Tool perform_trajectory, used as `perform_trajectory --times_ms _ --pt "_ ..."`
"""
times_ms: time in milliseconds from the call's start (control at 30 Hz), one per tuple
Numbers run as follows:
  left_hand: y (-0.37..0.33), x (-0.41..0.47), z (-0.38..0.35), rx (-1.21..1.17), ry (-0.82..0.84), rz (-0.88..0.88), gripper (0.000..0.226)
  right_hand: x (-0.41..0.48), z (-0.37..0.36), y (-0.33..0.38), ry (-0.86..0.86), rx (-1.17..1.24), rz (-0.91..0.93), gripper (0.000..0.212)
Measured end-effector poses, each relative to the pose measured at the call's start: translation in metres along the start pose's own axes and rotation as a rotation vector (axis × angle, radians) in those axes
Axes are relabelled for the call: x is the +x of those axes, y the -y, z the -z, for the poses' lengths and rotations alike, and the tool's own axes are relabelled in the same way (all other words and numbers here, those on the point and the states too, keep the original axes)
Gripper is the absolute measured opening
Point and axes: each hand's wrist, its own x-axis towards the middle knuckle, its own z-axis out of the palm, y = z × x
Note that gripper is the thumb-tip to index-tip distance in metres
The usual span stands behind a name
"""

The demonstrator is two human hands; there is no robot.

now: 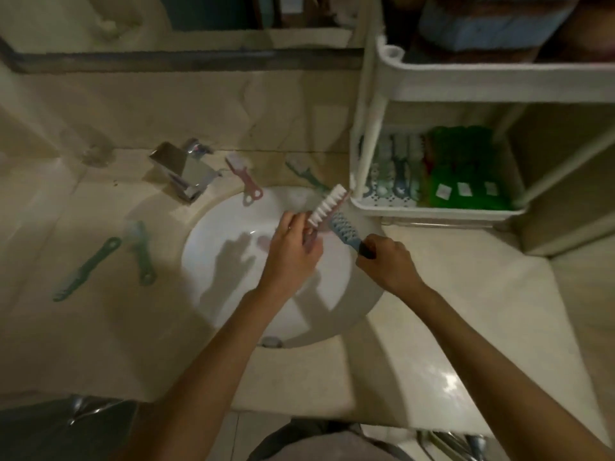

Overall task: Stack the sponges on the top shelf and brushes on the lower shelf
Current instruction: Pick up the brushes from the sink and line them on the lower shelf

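Note:
My left hand [293, 247] grips a pink brush [327, 207] with white bristles over the sink. My right hand [387, 261] holds a blue brush [346, 229] by its dark handle, its head just beside the pink one. Both brushes point toward the white rack's lower shelf [432, 212], which holds several brushes [392, 171] and green scrub pads [466, 168]. The top shelf [499, 81] carries a blue sponge [492, 24]. On the counter lie another pink brush [246, 176], a green brush [304, 174] and two green brushes [138, 247] at the left.
A white round sink basin [233, 261] sits below my hands, with a chrome tap [181, 171] behind it. The beige stone counter [449, 311] runs around the basin. A wall edge stands right of the rack.

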Motion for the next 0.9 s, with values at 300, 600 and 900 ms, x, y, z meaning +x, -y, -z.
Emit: perform_trajectory --times_ms 300,600,900 --pt "-0.077 0.043 -0.057 0.114 0.275 -0.202 0.038 -0.007 0.069 -0.069 -0.199 -0.166 -0.015 0.025" --pt "-0.079 0.058 -0.067 -0.08 0.272 -0.105 0.03 0.025 0.086 -0.078 -0.376 -0.349 0.125 0.024" --pt "-0.098 0.051 -0.091 -0.662 0.234 0.461 0.02 0.047 0.083 -0.055 -0.451 0.876 -0.166 0.027"
